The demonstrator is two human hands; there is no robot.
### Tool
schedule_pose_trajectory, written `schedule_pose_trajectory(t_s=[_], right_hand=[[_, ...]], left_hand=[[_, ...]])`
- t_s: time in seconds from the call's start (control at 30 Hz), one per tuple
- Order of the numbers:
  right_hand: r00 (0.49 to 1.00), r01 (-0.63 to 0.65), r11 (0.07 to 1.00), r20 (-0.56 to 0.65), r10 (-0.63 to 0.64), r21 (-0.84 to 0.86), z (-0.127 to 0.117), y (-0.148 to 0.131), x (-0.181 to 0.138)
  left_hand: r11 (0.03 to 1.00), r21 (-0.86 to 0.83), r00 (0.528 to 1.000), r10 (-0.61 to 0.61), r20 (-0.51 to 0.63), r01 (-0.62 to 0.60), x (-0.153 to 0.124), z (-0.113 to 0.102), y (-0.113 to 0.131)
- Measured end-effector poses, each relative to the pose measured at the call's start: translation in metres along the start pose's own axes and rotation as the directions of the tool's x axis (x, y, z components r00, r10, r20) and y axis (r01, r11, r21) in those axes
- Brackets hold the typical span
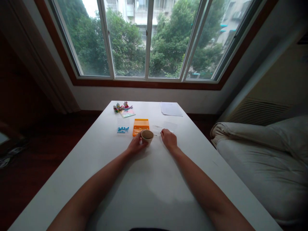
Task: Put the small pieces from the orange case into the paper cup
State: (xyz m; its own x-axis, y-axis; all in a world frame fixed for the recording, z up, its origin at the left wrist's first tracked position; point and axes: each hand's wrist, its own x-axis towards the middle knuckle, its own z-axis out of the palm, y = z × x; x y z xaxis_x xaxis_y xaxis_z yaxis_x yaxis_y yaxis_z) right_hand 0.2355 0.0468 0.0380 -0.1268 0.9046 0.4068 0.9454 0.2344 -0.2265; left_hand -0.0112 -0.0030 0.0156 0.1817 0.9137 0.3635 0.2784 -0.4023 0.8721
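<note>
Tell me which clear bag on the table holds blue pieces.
The small clear bag left of the orange tray, beyond the left hand. The clear bags by the right hand show no blue.

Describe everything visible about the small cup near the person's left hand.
The small tan round cup stands upright on the white table, open at the top, its inside darker brown; any contents cannot be made out. It looks like paper or matte plastic, with no handle showing. The left hand holds its left side. An orange flat tray lies just behind it; the right hand rests apart.
</note>
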Motion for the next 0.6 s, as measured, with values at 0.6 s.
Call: schedule_pose_trajectory(t_s=[0.6], right_hand=[[0.88,0.447,0.741,-0.396,-0.263,0.501,-0.01,-0.052,-0.025]], left_hand=[[0.993,0.059,0.989,0.099,0.107,-0.106,-0.001,-0.003,0.011]])
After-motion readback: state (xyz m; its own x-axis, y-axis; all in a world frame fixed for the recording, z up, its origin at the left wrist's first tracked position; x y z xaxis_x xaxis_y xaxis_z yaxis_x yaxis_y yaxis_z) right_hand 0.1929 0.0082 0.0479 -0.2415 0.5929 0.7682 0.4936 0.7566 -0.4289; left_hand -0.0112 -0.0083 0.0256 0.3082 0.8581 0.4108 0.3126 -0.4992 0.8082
